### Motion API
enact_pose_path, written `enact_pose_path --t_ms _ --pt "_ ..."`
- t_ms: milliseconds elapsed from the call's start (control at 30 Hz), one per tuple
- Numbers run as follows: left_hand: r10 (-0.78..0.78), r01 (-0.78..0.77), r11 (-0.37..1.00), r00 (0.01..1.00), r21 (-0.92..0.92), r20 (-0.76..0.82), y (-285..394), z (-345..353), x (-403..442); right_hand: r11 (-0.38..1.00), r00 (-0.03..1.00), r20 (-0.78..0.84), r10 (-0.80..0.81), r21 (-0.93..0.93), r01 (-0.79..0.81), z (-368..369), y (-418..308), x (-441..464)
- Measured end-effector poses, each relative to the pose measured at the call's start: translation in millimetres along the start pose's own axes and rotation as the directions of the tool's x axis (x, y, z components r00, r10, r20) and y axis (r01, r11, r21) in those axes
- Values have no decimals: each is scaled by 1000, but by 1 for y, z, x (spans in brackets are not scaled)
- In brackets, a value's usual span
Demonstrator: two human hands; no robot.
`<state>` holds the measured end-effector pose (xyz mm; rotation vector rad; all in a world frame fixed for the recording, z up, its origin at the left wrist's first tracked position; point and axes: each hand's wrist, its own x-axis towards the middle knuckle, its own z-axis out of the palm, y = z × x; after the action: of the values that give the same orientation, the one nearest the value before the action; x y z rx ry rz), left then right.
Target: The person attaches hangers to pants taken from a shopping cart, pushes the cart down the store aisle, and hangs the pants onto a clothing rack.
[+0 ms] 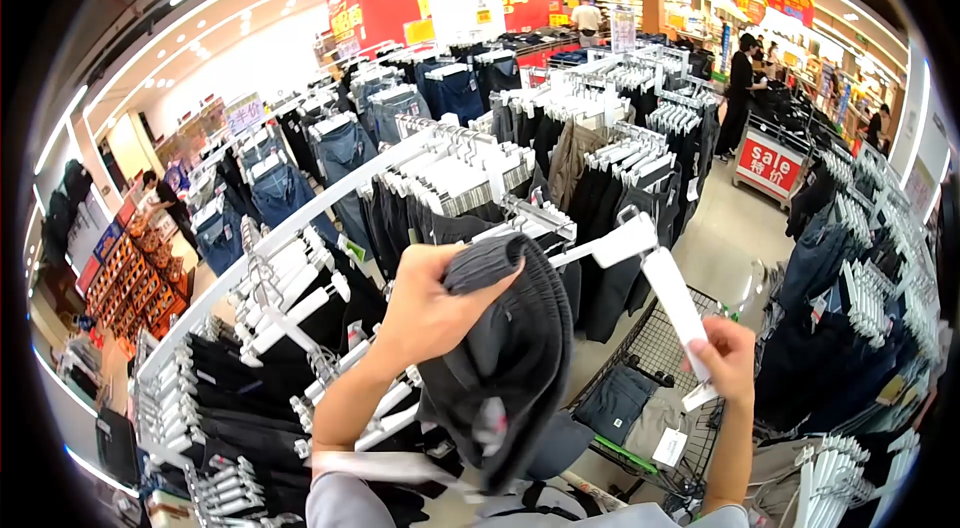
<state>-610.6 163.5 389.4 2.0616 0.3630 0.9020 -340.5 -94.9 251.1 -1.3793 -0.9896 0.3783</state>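
Observation:
Dark grey trousers (500, 348) with a ribbed elastic waistband hang bunched from my left hand (440, 303), whose fingers are wrapped round the waistband. To the right, my right hand (722, 358) grips one arm of a white clip hanger (672, 298). The hanger is tilted, its other end pointing up and left toward the rack, and it is apart from the trousers. Below and between my hands is a wire shopping cart (690, 328) holding folded dark blue trousers (615, 403) and a beige garment (660, 423) with a white tag.
Racks of trousers on white hangers (450, 173) stand ahead and at the left. Another packed rack (830, 258) lines the right side. A red sale sign (768, 166) fronts a bin across the aisle. A person in black (740, 93) stands beside it; others are farther off.

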Motion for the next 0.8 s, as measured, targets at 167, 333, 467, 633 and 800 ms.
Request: enact_pose_path --t_ms 167,333,467,633,800 --pt "25 -24 999 999 -32 31 27 24 -1 998 998 -25 -58 -19 58 -13 -6 -27" --pt "57 -57 996 998 74 0 41 39 -3 990 987 -80 -138 -44 134 -39 5 -38" --pt "166 -156 979 984 131 -68 41 59 -8 987 981 -110 -157 13 160 -56 11 -39" --pt "57 -70 993 988 90 142 43 84 -17 976 979 -66 -195 90 200 -58 21 -39" --pt "-195 249 927 959 -279 206 29 116 -60 986 970 196 -142 113 121 -45 35 -45"
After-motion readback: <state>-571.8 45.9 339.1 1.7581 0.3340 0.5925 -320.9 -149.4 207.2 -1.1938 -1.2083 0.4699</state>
